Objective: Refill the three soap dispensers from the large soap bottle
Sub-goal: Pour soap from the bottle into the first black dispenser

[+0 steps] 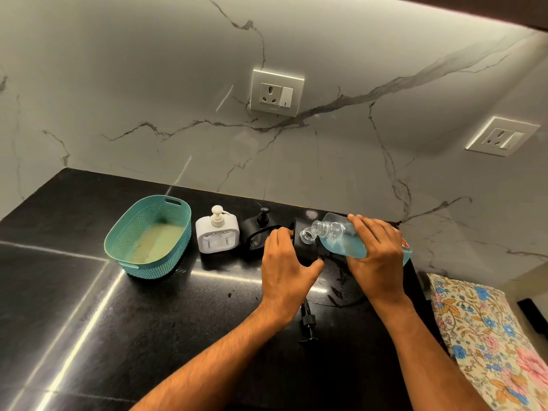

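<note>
My right hand (376, 250) grips the large clear soap bottle (341, 235), which holds blue liquid and lies tilted to the left. Its open mouth sits just above the open neck of a black dispenser (307, 235). My left hand (286, 262) holds that black dispenser steady on the counter. Its black pump (307, 321) lies on the counter between my forearms. A second black dispenser (258, 229) and a white dispenser (217, 232) stand to the left, both with pumps on.
A teal plastic basket (118, 232) stands at the left of the black counter (118, 321). A floral cloth (489, 336) lies off the counter's right edge. The marble wall carries two sockets (277, 93) behind the work area.
</note>
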Available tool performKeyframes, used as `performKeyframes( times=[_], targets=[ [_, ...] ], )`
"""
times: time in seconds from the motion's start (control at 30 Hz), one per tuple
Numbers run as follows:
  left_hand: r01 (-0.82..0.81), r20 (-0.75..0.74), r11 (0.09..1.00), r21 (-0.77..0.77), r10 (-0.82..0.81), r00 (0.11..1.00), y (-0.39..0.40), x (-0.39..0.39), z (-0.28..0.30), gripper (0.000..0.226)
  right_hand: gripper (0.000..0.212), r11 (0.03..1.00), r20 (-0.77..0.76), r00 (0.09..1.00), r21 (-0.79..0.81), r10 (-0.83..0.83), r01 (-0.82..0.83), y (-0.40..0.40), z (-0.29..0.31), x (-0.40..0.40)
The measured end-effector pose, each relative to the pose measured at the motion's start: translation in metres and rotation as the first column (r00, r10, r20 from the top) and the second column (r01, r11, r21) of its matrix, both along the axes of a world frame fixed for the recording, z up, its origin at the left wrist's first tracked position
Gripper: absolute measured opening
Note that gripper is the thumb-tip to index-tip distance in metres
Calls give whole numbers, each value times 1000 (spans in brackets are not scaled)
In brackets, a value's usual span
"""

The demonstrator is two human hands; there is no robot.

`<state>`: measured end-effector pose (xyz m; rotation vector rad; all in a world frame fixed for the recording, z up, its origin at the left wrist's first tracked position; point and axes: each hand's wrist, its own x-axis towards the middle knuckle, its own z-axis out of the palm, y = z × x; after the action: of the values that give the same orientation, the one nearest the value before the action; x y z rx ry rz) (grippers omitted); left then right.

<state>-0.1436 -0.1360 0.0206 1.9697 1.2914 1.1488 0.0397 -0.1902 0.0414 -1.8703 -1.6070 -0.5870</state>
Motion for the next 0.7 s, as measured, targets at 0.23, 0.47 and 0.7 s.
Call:
performKeyframes(
  times=[0.23, 0.47, 0.7],
  targets=[
    [7, 0, 1000, 1, -7, 1000, 3, 0, -2, 51, 76, 998, -114, 993, -52, 16, -22, 2, -3, -1],
    [6, 11, 1000, 3, -6, 1000, 5, -1, -4, 49, 70, 999, -322, 945, 3, 50, -51, 4, 2, -4],
    [16, 5, 1000, -21, -15, 1000, 5, -1, -9, 51, 69, 998, -494, 868, 35, 58, -46, 10, -2, 6]
  ],
)
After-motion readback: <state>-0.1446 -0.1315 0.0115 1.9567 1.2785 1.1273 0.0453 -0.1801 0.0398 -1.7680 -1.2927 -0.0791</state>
